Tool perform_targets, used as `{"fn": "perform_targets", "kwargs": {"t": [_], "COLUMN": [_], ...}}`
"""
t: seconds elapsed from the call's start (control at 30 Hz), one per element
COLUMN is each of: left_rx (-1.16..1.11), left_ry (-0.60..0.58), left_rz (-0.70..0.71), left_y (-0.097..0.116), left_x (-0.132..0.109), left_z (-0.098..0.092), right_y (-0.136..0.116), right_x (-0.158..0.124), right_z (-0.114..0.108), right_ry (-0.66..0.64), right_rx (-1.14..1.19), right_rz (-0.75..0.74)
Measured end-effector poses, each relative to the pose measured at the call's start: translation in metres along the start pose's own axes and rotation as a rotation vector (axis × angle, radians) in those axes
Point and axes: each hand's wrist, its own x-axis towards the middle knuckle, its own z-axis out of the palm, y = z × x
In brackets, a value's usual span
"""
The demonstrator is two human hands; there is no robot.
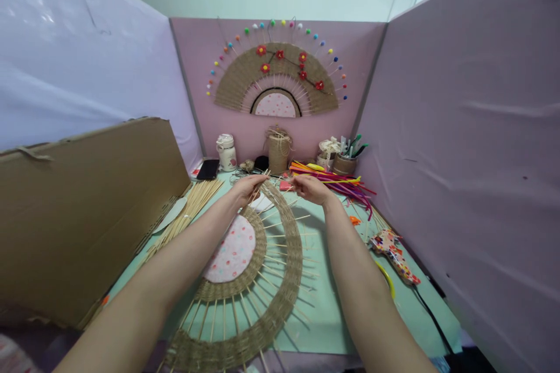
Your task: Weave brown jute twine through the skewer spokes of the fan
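A half-round woven fan (pixel 294 256) lies on the table, made of thin sticks spreading out through two bands of brown cord. At its inner edge is a half-disc of white cloth with pink dots (pixel 234 250). My left hand (pixel 248 189) is closed on the fan's far end, gripping the stick ends there. To the right of that end my right hand (pixel 310 187) is held in a pinch. Whatever lies between its fingertips, perhaps a strand of cord, is too small to make out.
Bundled thin sticks (pixel 192 210) and a cardboard sheet (pixel 100 215) are at left. At right lie colourful fuzzy stems (pixel 345 186), a patterned glue gun (pixel 396 256) and a yellow ring (pixel 385 280). A cord spool (pixel 279 151), white bottle (pixel 226 152) and phone (pixel 208 169) stand behind.
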Motion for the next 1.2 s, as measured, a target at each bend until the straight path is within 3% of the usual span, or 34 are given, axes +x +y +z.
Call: {"fn": "perform_targets", "kwargs": {"t": [0.23,0.43,0.63,0.77,1.0,1.2], "left_rx": [-0.048,-0.046,-0.025,-0.022,0.048,0.034], "left_ry": [-0.029,-0.073,-0.199,-0.311,-0.387,-0.397], "left_rz": [-0.016,-0.055,-0.082,-0.130,-0.214,-0.166], "left_y": [-0.004,-0.008,-0.012,-0.018,-0.040,-0.053], "left_x": [0.001,-0.001,-0.008,-0.021,-0.063,-0.074], "left_z": [-0.015,-0.027,-0.039,-0.051,-0.079,-0.082], "right_y": [0.016,0.020,0.023,0.021,0.023,0.024], "right_x": [0.001,0.002,0.004,0.002,0.004,0.005], "right_z": [0.014,0.018,0.019,0.019,0.017,0.016], "right_ry": [-0.181,-0.218,-0.272,-0.269,-0.251,-0.275], "right_rx": [0.019,0.037,-0.001,-0.020,-0.064,-0.064], "right_rz": [0.130,0.154,0.162,0.149,0.165,0.161]}}
